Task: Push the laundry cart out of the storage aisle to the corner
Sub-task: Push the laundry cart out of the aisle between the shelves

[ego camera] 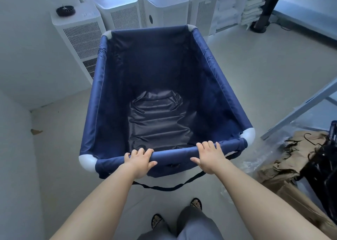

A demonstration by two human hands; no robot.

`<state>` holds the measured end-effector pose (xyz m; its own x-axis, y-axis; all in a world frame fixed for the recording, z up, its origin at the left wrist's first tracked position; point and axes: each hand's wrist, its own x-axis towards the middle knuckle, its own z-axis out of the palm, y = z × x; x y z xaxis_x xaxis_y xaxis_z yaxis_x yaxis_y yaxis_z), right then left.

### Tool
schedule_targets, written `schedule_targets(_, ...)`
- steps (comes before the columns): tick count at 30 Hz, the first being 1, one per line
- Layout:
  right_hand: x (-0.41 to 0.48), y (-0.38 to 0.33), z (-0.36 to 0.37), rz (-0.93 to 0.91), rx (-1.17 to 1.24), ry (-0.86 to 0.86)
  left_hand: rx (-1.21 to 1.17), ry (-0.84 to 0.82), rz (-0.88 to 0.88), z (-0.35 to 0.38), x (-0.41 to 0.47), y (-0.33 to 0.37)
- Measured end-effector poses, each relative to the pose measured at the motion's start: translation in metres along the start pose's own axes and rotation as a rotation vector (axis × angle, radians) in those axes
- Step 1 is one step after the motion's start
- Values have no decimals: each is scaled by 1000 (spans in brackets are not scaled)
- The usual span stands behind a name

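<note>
I am pushing the blue laundry cart [164, 86]. It is right in front of me, and it is empty inside. My left hand [139, 160] is wrapped around the near rail [175, 153] of the cart, with my fingers curled over the top. My right hand [209, 156] is on the same rail, a bit to the side, and it holds on too. A black strap [169, 187] hangs down under the rail, near my feet.

The far end of the cart is close to a row of white machines [116, 12]. I think they are air cleaners, but I cannot be sure. A white wall [27, 57] is on my left. Some brown paper and black hangers [299, 156] lie on the floor to my right, just beside the cart.

I think I am in the middle of the push. Next I need to steer with both hands, so the cart does not bump the machines or roll over the mess on the right.
</note>
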<state>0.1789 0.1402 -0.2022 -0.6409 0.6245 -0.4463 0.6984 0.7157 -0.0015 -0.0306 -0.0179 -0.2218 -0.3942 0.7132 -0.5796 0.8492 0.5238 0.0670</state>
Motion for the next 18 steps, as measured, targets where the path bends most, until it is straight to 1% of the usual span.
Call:
schedule_targets(6,-15,8,14,-43,7,-32,-18,8,-33,14,-25,13)
schedule_targets(13,-35,36,18,-203,41,-76,-1,20,-137,23,-58,37)
schedule_targets(18,-51,54,30,-297,15,-93,-68,74,-239,46,-84,61)
